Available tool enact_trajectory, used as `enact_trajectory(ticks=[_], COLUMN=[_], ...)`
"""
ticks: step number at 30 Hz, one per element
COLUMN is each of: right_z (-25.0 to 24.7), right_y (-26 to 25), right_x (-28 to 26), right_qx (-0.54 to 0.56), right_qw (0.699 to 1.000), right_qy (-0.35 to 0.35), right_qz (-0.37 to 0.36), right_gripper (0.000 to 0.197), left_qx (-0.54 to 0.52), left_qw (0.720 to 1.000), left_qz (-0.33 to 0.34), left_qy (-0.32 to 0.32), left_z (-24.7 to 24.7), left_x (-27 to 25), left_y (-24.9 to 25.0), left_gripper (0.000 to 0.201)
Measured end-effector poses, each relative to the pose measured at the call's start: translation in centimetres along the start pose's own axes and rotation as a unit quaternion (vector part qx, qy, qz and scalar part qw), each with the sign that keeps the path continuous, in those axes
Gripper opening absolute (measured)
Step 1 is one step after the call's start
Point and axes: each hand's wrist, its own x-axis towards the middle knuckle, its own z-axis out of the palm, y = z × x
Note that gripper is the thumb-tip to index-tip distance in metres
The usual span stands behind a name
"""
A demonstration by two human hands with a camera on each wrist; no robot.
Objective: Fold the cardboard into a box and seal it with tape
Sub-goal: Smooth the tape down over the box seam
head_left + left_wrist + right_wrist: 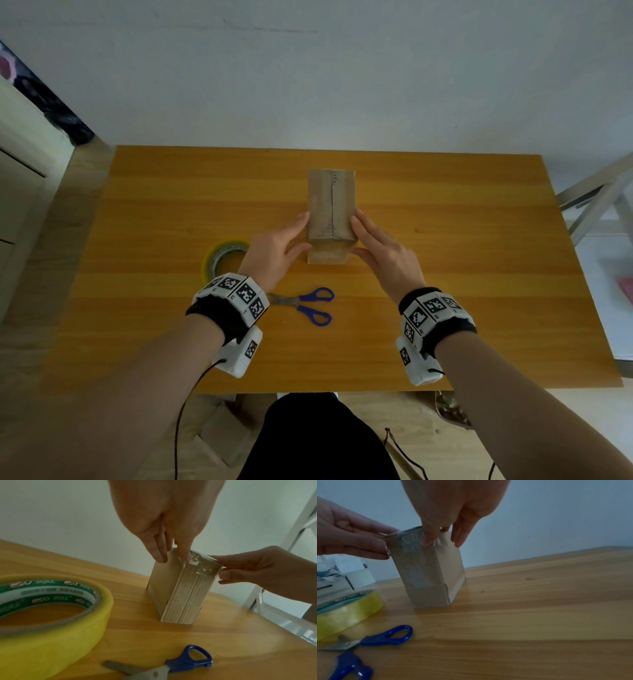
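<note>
A small brown cardboard box (330, 205) stands on the wooden table (445, 274), its top flaps shut along a centre seam. Clear tape (200, 563) runs over the near top edge and down the near face (412, 545). My left hand (291, 236) lies against the box's left side with straight fingers, its thumb on the taped near face. My right hand (368, 236) mirrors it on the right side, thumb pressing the tape (428, 540). A yellow tape roll (224, 257) lies left of the box. Blue-handled scissors (305, 305) lie nearer to me.
A white cabinet (20, 164) stands left of the table and a metal frame (596, 198) at the right. Cardboard pieces (222, 438) lie on the floor under the near edge. The wall runs close behind the table.
</note>
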Motion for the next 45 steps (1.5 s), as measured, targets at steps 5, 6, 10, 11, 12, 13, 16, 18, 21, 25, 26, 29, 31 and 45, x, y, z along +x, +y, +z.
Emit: enact_trajectory(ticks=[5, 6, 10, 11, 12, 13, 16, 18, 21, 25, 26, 29, 31, 45], right_z=[-0.7, -0.7, -0.4, -0.3, -0.2, -0.1, -0.3, -0.4, -0.2, -0.2, -0.3, -0.4, -0.1, 0.5], right_y=[0.3, 0.3, -0.5, -0.7, -0.8, -0.9, -1.2, -1.4, -1.8, -2.5, -2.7, -3.5, -3.9, -2.7], right_x=[0.4, 0.5, 1.0, 1.1, 1.1, 1.1, 1.1, 1.2, 1.3, 0.9, 0.7, 0.4, 0.3, 2.1], right_qx=[-0.046, -0.041, -0.018, -0.015, -0.012, -0.008, 0.006, 0.009, 0.018, 0.074, 0.092, 0.152, 0.163, 0.016], right_qw=[0.999, 0.999, 0.999, 0.998, 0.998, 0.997, 0.997, 0.997, 0.995, 0.987, 0.981, 0.948, 0.938, 0.993], right_qy=[-0.013, -0.004, 0.027, 0.031, 0.034, 0.037, 0.035, 0.038, 0.027, -0.023, -0.048, -0.081, -0.044, 0.059], right_qz=[-0.008, 0.003, 0.039, 0.047, 0.056, 0.064, 0.07, 0.071, 0.092, 0.139, 0.166, 0.269, 0.302, 0.101], right_gripper=[0.042, 0.04, 0.032, 0.031, 0.03, 0.03, 0.033, 0.031, 0.029, 0.052, 0.062, 0.071, 0.064, 0.026], left_qx=[-0.038, -0.044, -0.047, -0.045, -0.044, -0.044, -0.042, -0.042, -0.042, -0.038, -0.04, -0.042, -0.037, 0.076], left_qw=[0.997, 0.996, 0.994, 0.994, 0.993, 0.993, 0.991, 0.991, 0.991, 0.99, 0.99, 0.994, 0.995, 0.996], left_qz=[-0.03, -0.041, -0.059, -0.062, -0.065, -0.069, -0.092, -0.098, -0.105, -0.102, -0.1, -0.08, -0.078, 0.037], left_qy=[0.063, 0.067, 0.077, 0.08, 0.084, 0.087, 0.082, 0.077, 0.078, 0.088, 0.086, 0.06, 0.041, -0.026], left_z=[0.3, 0.5, 0.9, 1.0, 1.1, 1.1, 0.9, 0.8, 0.9, 0.9, 0.8, 0.7, 0.8, 1.2], left_x=[0.0, 0.1, -0.1, -0.1, -0.1, 0.0, 0.0, -0.1, 0.0, -0.1, -0.2, 0.0, 0.3, 1.4], left_y=[0.2, 0.4, 1.1, 1.2, 1.3, 1.4, 1.7, 1.9, 2.2, 2.4, 2.5, 2.9, 3.3, 2.3], left_gripper=[0.026, 0.026, 0.025, 0.025, 0.025, 0.025, 0.026, 0.027, 0.027, 0.028, 0.027, 0.028, 0.028, 0.051])
